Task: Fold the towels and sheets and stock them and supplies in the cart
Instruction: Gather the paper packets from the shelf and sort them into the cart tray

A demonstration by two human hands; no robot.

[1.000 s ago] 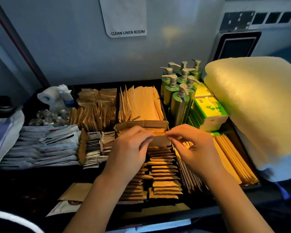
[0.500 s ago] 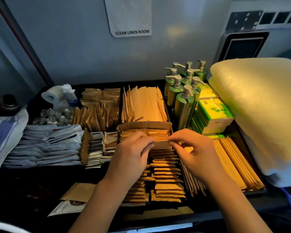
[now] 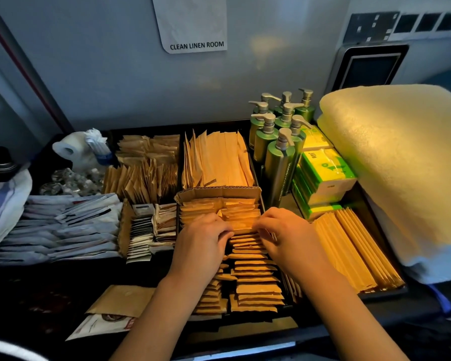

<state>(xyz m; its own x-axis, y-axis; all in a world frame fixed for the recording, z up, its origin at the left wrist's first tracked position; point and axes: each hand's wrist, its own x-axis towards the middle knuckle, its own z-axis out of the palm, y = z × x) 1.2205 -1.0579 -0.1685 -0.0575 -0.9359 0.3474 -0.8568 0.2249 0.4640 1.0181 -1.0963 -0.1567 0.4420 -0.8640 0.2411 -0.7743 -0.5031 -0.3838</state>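
Head view, looking down into the cart tray (image 3: 380,295): I have both hands in the middle compartment, among the rows of small kraft-paper packets (image 3: 255,277). My left hand (image 3: 201,246) has its fingers curled down onto the packets at centre frame, and my right hand (image 3: 287,238) mirrors it; between them they pinch one packet (image 3: 242,225) standing in the row, just below the cardboard divider (image 3: 219,192).

As far as I can judge, stocking supplies is well advanced. The tall paper sleeves (image 3: 216,160) above the divider are filed, more long sleeves (image 3: 354,251) fill the lower right, green pump bottles (image 3: 279,152) and tissue packs (image 3: 326,173) stand at upper right, and white sachets (image 3: 60,227) lie at left. A folded towel stack (image 3: 401,157) sits at the right edge. Two loose packets (image 3: 115,308) at lower left look unfiled, and I can't see whether more linen remains to fold.
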